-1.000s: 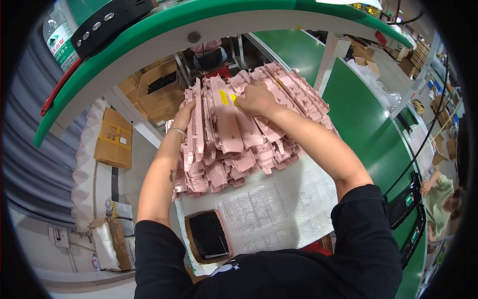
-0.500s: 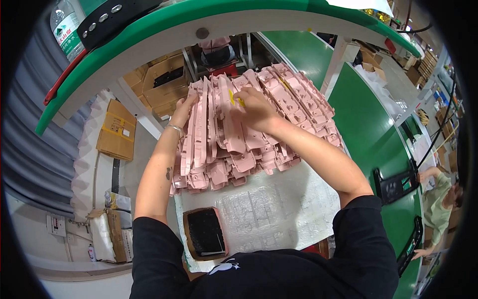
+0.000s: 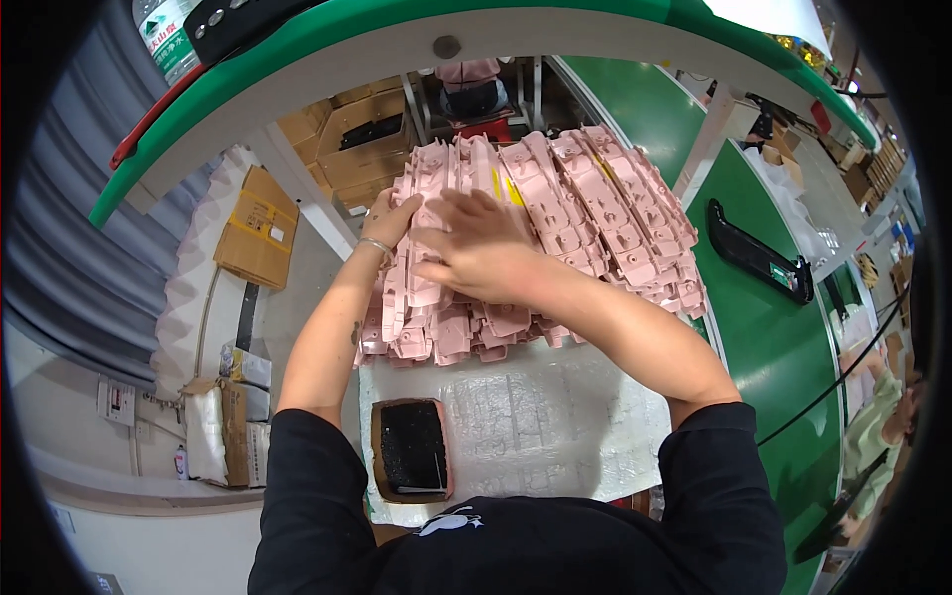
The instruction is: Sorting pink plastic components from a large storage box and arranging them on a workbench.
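Note:
A wide stack of long pink plastic parts (image 3: 570,223), with tabs and small bosses along them, lies in rows before me. At its left end my left hand (image 3: 390,220) grips the edge of one pink part (image 3: 396,297), thumb uppermost; its other fingers are partly hidden. Over the left-middle of the stack my right hand (image 3: 481,248) is spread palm down, slightly smeared by motion. Whether it touches the parts beneath I cannot tell. Two yellow strips (image 3: 514,191) show among the parts just beyond the right fingers.
A white wrapped surface (image 3: 545,426) lies nearer me, bearing a cut-open box with a black inside (image 3: 413,446). Green-edged shelf (image 3: 327,55) arches over the far side. To the right runs a green belt (image 3: 734,258) with a black part (image 3: 759,253); another person (image 3: 873,446) is beyond.
My right hand has left the yellow strips, moving left and nearer me, its fingers now spread. The left hand stays at the stack's left end. The view has shifted, and a black part shows farther up the belt.

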A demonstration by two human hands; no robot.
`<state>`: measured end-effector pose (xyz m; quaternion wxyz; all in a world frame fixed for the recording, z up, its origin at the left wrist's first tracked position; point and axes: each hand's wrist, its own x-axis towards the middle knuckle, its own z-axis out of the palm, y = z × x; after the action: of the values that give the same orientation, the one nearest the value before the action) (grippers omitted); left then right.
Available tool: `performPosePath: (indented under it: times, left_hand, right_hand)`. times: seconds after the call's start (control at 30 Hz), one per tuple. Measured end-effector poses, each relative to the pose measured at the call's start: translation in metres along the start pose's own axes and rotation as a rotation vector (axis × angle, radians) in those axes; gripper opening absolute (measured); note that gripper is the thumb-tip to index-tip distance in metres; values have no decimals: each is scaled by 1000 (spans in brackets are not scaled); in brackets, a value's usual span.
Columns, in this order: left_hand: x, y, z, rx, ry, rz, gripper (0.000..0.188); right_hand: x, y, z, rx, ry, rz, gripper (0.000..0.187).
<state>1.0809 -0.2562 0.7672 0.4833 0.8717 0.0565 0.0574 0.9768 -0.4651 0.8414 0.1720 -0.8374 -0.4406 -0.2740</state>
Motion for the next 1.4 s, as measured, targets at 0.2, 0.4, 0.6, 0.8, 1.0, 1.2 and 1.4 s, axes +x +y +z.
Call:
performPosePath:
  times: [0.2, 0.4, 0.6, 0.8, 1.0, 1.2, 1.4]
  left_hand:
    - [23, -23, -16, -248, 205, -39, 68]
    - [48, -74, -20, 64, 238, -222, 86]
    - [12, -63, -3, 190, 182, 64, 81]
    - [3, -19, 3, 353, 173, 93, 60]
    - [27, -37, 5, 334, 30, -107, 50]
    - [8, -31, 4, 91, 97, -39, 44]
    - [7, -32, 1, 83, 219, -6, 44]
  right_hand:
    - [37, -5, 2, -107, -621, 190, 40]
    - [34, -11, 15, -34, -562, 164, 38]
    - [18, -5, 13, -16, -364, 68, 41]
    - [16, -9, 11, 112, -188, 35, 34]
    - [14, -27, -9, 129, -157, 8, 39]
    - [-7, -15, -14, 112, -112, 60, 38]
    - [-27, -43, -34, 289, -40, 44, 31]
